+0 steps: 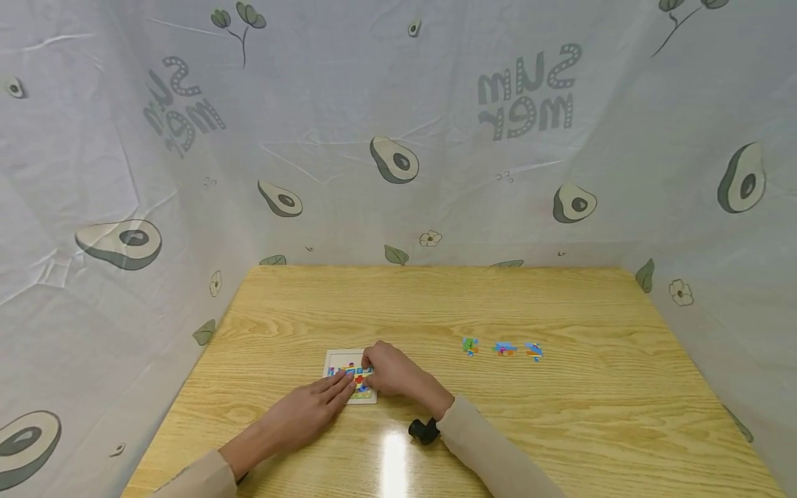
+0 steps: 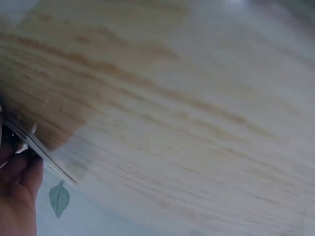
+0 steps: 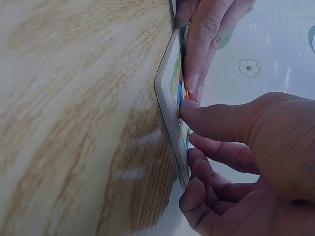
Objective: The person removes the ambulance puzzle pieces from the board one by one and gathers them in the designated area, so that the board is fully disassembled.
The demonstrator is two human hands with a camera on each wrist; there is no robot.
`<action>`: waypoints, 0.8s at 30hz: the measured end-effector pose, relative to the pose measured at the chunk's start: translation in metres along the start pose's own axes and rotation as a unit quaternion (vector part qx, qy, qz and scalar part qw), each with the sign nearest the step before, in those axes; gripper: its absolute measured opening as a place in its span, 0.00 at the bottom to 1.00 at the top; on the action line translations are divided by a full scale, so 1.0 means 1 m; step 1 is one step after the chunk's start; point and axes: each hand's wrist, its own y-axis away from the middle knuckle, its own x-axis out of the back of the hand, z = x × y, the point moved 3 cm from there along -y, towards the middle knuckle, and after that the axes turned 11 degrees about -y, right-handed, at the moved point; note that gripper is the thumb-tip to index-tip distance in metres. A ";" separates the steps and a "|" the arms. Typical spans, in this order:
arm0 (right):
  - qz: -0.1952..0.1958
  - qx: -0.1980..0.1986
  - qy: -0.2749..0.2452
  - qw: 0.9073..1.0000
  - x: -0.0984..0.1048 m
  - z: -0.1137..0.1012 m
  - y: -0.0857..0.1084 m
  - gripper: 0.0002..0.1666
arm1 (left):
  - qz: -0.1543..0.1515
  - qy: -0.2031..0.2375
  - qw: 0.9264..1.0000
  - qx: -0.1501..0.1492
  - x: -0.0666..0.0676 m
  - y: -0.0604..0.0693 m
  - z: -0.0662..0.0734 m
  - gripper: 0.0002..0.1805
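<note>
A small jigsaw puzzle in a white-bordered tray point(image 1: 333, 356) lies on the table, partly filled with colourful pieces. My left hand point(image 1: 308, 415) rests on its lower left part with straight fingers. From the right, my right hand point(image 1: 401, 373) reaches over the tray's edge. In the right wrist view, the thumb and index fingertip of the right hand point(image 3: 280, 142) touch the puzzle a little apart, spanning a piece at its right side; the other fingers curl by the tray's edge. That piece is mostly hidden. The left wrist view catches only some fingers point(image 2: 19, 182) at the tray's edge.
Three loose puzzle groups or pieces lie to the right: a green one point(image 1: 470, 346), a blue and pink one point(image 1: 504, 348) and a blue and orange one point(image 1: 534, 351). A black wrist device point(image 1: 423, 431) sits by the right cuff. A patterned white curtain point(image 1: 436, 173) surrounds the wooden table point(image 1: 560, 415).
</note>
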 end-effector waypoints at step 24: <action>-0.009 -0.007 -0.008 1.000 -0.005 0.002 0.003 0.15 | -0.013 0.054 0.998 0.031 0.001 -0.006 0.001 0.32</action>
